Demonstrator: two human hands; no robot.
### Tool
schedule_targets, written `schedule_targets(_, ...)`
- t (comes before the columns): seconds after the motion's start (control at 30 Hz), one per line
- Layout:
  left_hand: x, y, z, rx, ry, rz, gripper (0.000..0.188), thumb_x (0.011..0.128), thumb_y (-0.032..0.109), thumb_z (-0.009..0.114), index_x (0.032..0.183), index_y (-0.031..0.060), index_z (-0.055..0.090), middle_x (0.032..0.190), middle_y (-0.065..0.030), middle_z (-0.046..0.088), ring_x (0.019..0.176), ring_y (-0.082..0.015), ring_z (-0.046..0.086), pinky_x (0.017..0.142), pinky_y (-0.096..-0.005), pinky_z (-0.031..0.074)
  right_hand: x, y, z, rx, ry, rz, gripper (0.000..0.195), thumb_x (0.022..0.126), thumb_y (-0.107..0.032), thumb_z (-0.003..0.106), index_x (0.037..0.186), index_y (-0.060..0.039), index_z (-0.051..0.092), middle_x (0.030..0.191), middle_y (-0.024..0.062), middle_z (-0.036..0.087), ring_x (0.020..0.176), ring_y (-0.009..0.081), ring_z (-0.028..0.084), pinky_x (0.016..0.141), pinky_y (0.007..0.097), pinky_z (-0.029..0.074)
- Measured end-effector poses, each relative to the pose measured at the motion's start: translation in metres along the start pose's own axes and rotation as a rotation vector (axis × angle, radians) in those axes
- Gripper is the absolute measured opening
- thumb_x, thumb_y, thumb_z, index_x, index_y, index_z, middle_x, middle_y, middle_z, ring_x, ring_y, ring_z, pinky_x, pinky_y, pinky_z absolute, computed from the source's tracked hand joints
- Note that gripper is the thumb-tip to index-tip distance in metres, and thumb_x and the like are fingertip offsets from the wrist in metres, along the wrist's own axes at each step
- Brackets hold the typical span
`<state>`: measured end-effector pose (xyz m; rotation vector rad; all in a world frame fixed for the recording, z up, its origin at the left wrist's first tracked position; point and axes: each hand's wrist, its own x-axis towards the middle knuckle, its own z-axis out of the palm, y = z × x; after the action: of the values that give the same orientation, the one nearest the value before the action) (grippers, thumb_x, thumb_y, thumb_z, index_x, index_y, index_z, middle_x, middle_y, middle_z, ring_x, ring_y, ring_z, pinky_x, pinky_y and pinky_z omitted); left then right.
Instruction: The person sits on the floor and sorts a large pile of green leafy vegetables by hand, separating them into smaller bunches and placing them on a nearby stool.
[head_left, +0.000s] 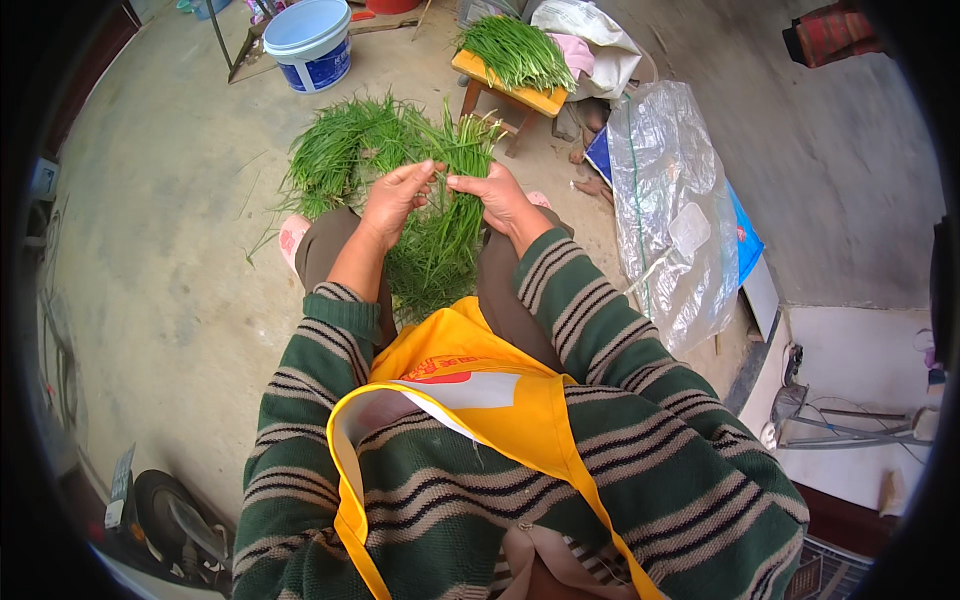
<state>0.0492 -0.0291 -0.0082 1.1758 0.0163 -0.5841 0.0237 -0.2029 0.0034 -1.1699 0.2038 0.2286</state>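
Observation:
A bunch of long green leafy stalks, like garlic chives (466, 154), stands between my hands with its pale cut ends at the top. My right hand (501, 196) is closed around this bunch, thumb across the stalks. My left hand (399, 196) is just left of it, thumb and forefinger pinched together near the stalks; whether a thin blade is between them is not clear. Below and to the left, a loose heap of the same greens (337, 146) lies on the concrete floor, part of it between my legs.
A small wooden stool (551, 103) bears a neat pile of greens (517, 52). A white and blue plastic bucket (307, 45) stands at the upper left. Clear plastic sheeting (667, 195) leans at the right, near a white sack (589, 34). A vehicle wheel (169, 517) shows at the lower left.

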Motion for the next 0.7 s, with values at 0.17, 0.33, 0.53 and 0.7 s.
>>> schedule_targets(0.17, 0.002, -0.005, -0.003, 0.01, -0.003, 0.009, 0.022, 0.083, 0.023, 0.065, 0.098, 0.0077, 0.066, 0.085, 0.0057, 0.06, 0.074, -0.0047, 0.048, 0.068, -0.0202, 0.041, 0.001, -0.001, 0.006, -0.055, -0.007, -0.006, 0.032, 0.073, 0.0, 0.068, 0.102, 0.0009, 0.054, 0.091, 0.0063, 0.062, 0.081, 0.0148, 0.059, 0.076, 0.0283, 0.046)
schedule_targets(0.33, -0.001, -0.001, -0.003, -0.138, 0.06, 0.105, 0.024, 0.088, 0.023, 0.055, 0.104, 0.0056, 0.062, 0.101, -0.0022, 0.062, 0.083, -0.0103, 0.055, 0.075, -0.023, 0.043, 0.004, 0.002, 0.001, 0.008, -0.07, -0.012, 0.025, 0.076, -0.001, 0.065, 0.099, -0.0004, 0.054, 0.087, 0.0072, 0.062, 0.074, 0.016, 0.06, 0.068, 0.0291, 0.049)
schedule_targets(0.53, 0.004, 0.008, -0.02, -0.37, 0.212, 0.226, 0.028, 0.092, 0.02, 0.048, 0.111, 0.0011, 0.055, 0.098, -0.0077, 0.064, 0.092, -0.0165, 0.058, 0.081, -0.03, 0.044, -0.004, -0.006, -0.002, 0.016, -0.054, 0.015, 0.016, 0.078, -0.006, 0.064, 0.092, -0.0011, 0.059, 0.082, 0.007, 0.064, 0.072, 0.0154, 0.06, 0.07, 0.0291, 0.046)
schedule_targets(0.7, 0.007, 0.01, -0.039, -0.595, 0.306, 0.338, 0.02, 0.093, 0.014, 0.043, 0.102, -0.0005, 0.054, 0.066, -0.0007, 0.047, 0.064, -0.0127, 0.048, 0.065, -0.0259, 0.042, -0.011, -0.015, -0.006, -0.001, -0.02, 0.039, 0.015, 0.078, -0.007, 0.064, 0.091, -0.0005, 0.058, 0.08, 0.0081, 0.064, 0.071, 0.017, 0.06, 0.069, 0.0301, 0.047)
